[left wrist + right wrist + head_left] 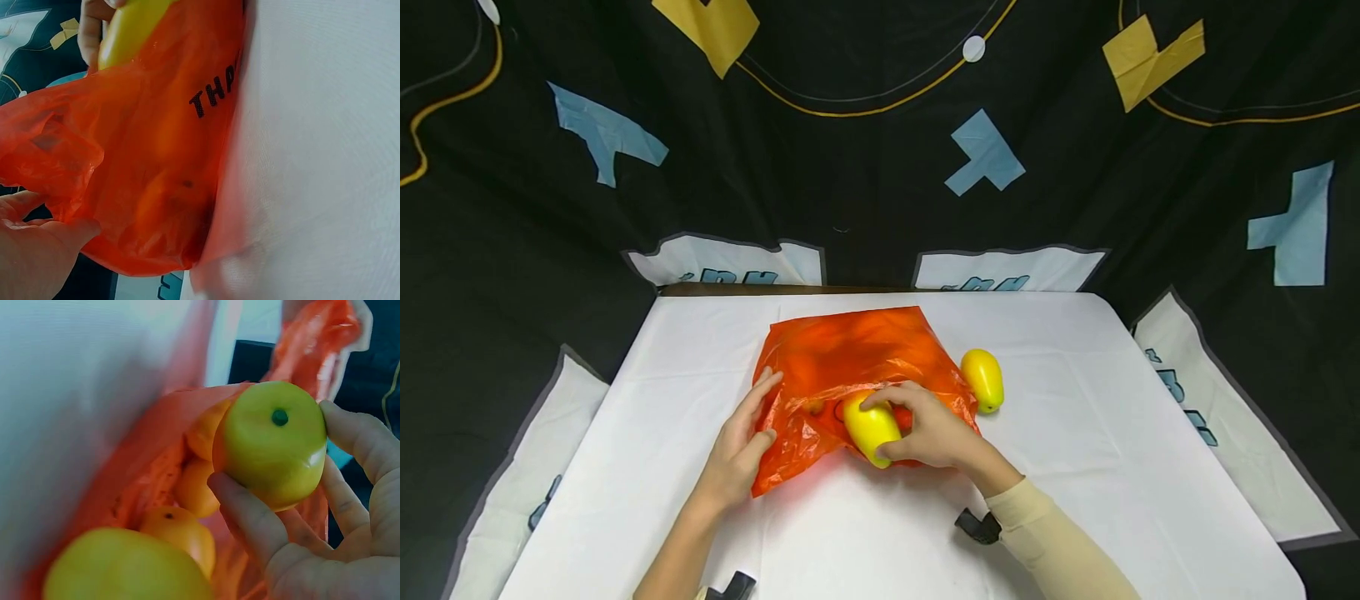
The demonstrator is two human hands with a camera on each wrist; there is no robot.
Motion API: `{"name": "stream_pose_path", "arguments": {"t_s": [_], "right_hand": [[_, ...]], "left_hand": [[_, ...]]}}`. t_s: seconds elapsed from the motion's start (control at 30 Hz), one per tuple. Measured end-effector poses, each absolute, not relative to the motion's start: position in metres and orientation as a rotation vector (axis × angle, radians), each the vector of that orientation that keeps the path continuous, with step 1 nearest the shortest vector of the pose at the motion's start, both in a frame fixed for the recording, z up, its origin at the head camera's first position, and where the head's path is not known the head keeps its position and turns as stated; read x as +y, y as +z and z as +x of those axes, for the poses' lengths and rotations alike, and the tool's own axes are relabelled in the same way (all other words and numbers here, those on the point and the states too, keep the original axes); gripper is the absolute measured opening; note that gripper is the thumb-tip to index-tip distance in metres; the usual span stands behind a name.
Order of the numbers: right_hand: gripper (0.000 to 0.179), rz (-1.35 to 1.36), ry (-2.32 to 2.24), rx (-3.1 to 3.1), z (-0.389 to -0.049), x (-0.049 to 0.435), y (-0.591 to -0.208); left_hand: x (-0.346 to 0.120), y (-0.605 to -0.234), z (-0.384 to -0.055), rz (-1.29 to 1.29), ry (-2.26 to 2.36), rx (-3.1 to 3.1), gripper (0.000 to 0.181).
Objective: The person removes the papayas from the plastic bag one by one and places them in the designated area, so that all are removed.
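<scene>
My right hand (928,429) grips a yellow mango (871,427) between thumb and fingers at the mouth of a red-orange plastic bag (850,337). In the right wrist view the mango (275,437) shows a green stem spot, with the fingers (250,512) around its sides. My left hand (733,454) holds the left side of the bag; in the left wrist view its thumb (75,234) lies against the plastic. Inside the bag are several orange round fruits (181,534), partly hidden by the film.
A second yellow mango (982,381) lies on the white table (1075,400), just right of the bag. Dark cloth (865,183) with tape patches hangs behind the table. Black straps (979,527) show near the wrists.
</scene>
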State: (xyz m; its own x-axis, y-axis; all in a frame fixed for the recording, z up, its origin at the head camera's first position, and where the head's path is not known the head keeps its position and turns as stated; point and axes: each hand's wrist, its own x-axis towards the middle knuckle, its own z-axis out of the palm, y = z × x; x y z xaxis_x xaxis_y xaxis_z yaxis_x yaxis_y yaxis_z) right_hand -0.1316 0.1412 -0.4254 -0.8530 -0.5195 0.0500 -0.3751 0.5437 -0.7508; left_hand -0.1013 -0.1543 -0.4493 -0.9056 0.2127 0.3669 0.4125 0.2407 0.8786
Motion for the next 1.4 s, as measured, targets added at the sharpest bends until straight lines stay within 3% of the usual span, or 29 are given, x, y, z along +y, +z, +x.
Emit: {"name": "stream_pose_path", "arguments": {"t_s": [0.93, 1.4], "right_hand": [[0.052, -0.781, -1.670, 2.442, -0.105, 0.172, -0.336], [0.055, -0.688, -1.774, 2.616, -0.126, 0.222, -0.335]], "left_hand": [[-0.157, -0.449, -0.101, -0.593, -1.737, -2.341, 0.072], [-0.159, -0.449, -0.100, -0.555, -1.694, -2.393, 0.069]]}}
